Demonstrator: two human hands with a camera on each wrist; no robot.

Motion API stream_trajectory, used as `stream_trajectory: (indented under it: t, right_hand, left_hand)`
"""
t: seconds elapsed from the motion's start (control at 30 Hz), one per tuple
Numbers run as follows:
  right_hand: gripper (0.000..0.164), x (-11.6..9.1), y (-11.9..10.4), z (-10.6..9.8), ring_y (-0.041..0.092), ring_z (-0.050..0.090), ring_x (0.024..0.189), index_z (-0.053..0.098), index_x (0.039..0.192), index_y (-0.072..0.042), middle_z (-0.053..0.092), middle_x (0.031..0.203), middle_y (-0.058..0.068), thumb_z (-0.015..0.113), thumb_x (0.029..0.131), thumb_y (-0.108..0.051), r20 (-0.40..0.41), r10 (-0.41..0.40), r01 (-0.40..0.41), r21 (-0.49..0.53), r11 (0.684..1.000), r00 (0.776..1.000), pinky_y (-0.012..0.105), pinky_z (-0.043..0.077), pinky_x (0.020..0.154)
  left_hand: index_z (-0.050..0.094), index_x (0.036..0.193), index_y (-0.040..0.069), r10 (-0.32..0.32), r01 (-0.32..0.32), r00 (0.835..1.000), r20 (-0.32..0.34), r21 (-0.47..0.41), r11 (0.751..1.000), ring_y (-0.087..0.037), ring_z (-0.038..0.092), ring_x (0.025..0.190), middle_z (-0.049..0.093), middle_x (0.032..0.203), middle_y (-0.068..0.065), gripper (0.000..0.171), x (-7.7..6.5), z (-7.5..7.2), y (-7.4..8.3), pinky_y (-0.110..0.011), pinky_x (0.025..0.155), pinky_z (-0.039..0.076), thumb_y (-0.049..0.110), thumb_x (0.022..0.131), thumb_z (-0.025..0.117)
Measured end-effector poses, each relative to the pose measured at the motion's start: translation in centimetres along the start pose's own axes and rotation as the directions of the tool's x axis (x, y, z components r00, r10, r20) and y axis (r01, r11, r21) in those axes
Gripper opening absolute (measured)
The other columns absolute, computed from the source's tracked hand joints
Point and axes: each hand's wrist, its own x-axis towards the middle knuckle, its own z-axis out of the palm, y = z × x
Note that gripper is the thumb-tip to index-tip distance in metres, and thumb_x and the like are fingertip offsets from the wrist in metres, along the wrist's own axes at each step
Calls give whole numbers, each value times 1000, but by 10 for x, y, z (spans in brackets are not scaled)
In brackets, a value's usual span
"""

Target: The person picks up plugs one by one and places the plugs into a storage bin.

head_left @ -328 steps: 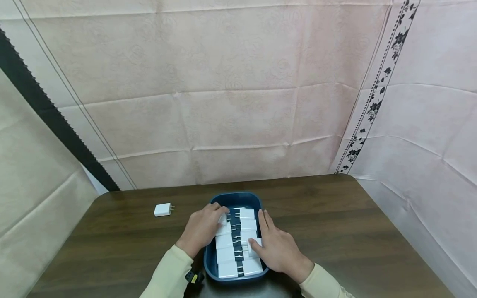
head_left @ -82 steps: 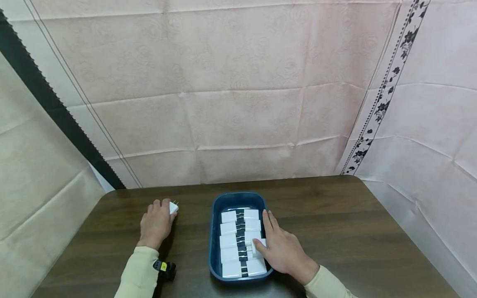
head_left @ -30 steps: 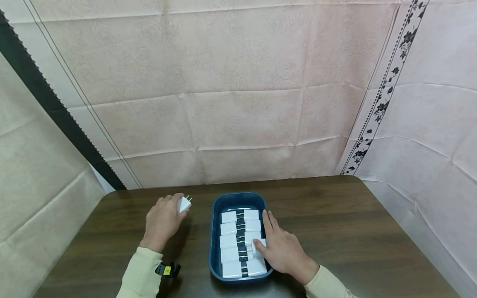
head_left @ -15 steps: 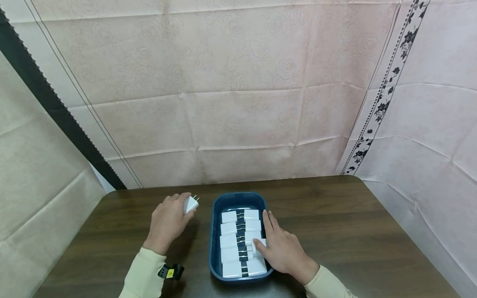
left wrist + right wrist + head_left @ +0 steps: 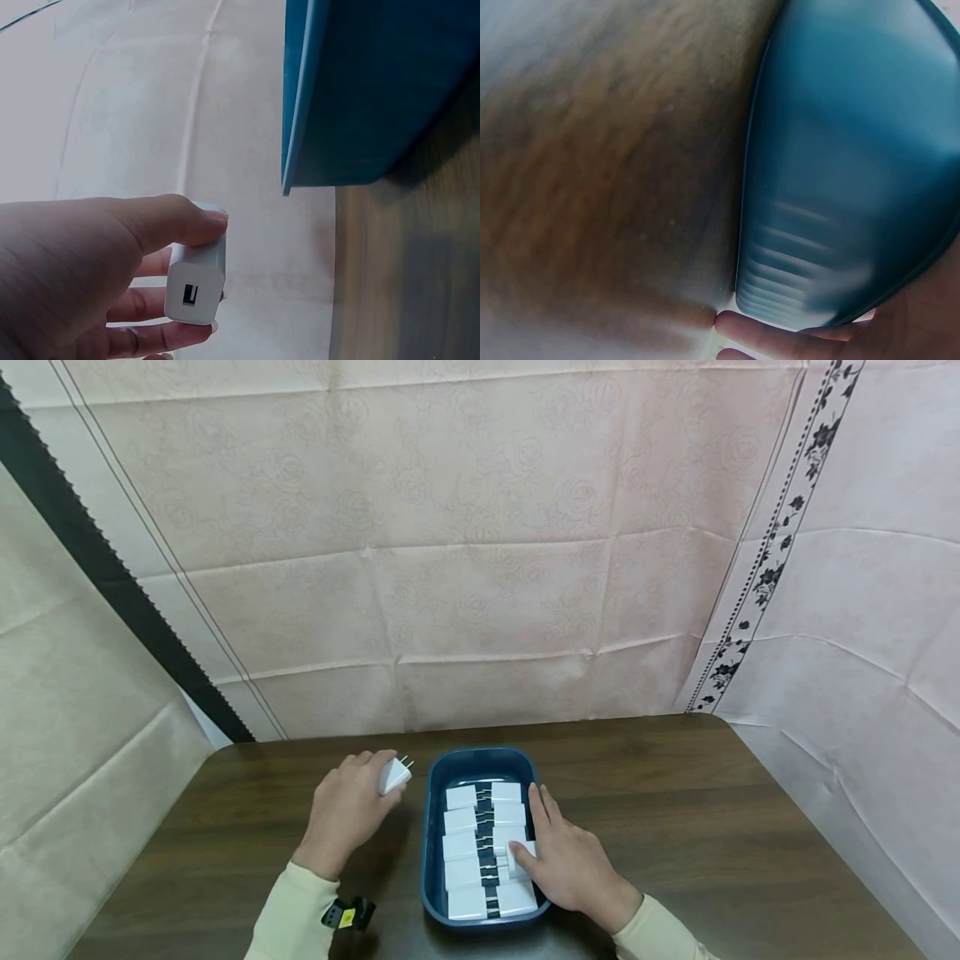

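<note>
My left hand [image 5: 351, 806] holds a white USB wall charger [image 5: 393, 775] between thumb and fingers, left of a blue plastic tray [image 5: 483, 765]. Two metal prongs on the charger point away to the right; in the left wrist view its USB port [image 5: 191, 294] faces the camera. Inside the tray, white chargers [image 5: 467, 902] lie in two columns with their prongs toward the middle. My right hand [image 5: 573, 864] grips the tray's right wall, thumb over the rim and fingers along the outside. Under that thumb sits another charger [image 5: 513, 866], lying on top of the right column.
The tray stands on a dark brown wooden table [image 5: 675, 827]. Pale patterned cloth [image 5: 480, 610] hangs behind it and at both sides. A black device with a yellow patch [image 5: 348, 917] is worn on the left wrist.
Earlier the left hand was at the tray and the charger lay on the table. It has since picked the charger up and moved right toward the tray. The right hand stays on the tray.
</note>
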Motion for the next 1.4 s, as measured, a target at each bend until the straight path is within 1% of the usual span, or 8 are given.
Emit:
stream_trajectory:
  t: [0.2,0.57,0.73,0.83,0.97,1.1,1.27,1.4]
  right_hand:
    - [86,0,0,0,36,47,127,15,155,-5,23,158,19,46,93,-57,-3,-6,6,-3,1000,1000,55,46,92]
    - [86,0,0,-1,35,48,127,16,155,-6,23,158,19,46,93,-57,1,-2,2,-4,1000,1000,55,45,93]
    - [86,0,0,-1,35,47,127,16,155,-6,24,158,18,47,92,-57,1,3,-3,0,1000,1000,56,45,93]
    - [86,0,0,0,35,48,127,16,155,-6,24,158,18,47,92,-57,-2,1,-1,0,1000,1000,56,45,92]
    - [86,0,1,1,35,48,127,15,155,-6,23,158,18,47,92,-57,-1,0,0,1,1000,1000,56,45,92]
    - [87,0,1,1,35,48,127,15,155,-6,23,158,18,47,92,-57,2,3,-3,1,1000,1000,57,45,93]
    - [87,0,1,1,36,48,126,15,155,-7,23,158,18,47,92,-57,5,4,-4,0,1000,1000,57,45,93]
    - [87,1,1,1,35,48,126,14,155,-7,23,158,18,46,92,-57,6,4,-4,-2,1000,1000,56,45,93]
  left_hand:
    - [63,124,13,24,-24,1000,-7,-6,1000,-27,58,88,67,114,-13,52,-2,0,7,-47,75,54,35,79,73]
    - [64,122,14,41,-41,998,39,-1,999,-24,57,89,67,114,-10,51,-3,1,20,-44,77,54,36,78,75]
    - [64,122,16,66,-66,996,55,-1,998,-22,57,89,67,114,-7,51,-5,4,26,-44,78,54,38,78,75]
    - [65,122,17,88,-88,995,43,6,996,-22,57,90,68,114,-6,51,-6,6,28,-45,79,54,39,77,75]
    - [65,121,17,119,-120,992,39,10,993,-21,57,89,68,111,-6,50,-7,6,32,-44,77,54,39,77,75]
    - [66,121,18,142,-143,987,69,8,990,-21,58,90,68,111,-6,50,-7,6,38,-43,76,54,39,77,76]
    - [65,123,19,168,-169,979,112,1,986,-21,61,94,68,114,-4,51,-9,6,44,-44,83,52,40,77,76]
    - [66,123,19,198,-199,971,134,-1,980,-20,61,95,68,115,-3,51,-10,8,47,-43,86,50,41,78,75]
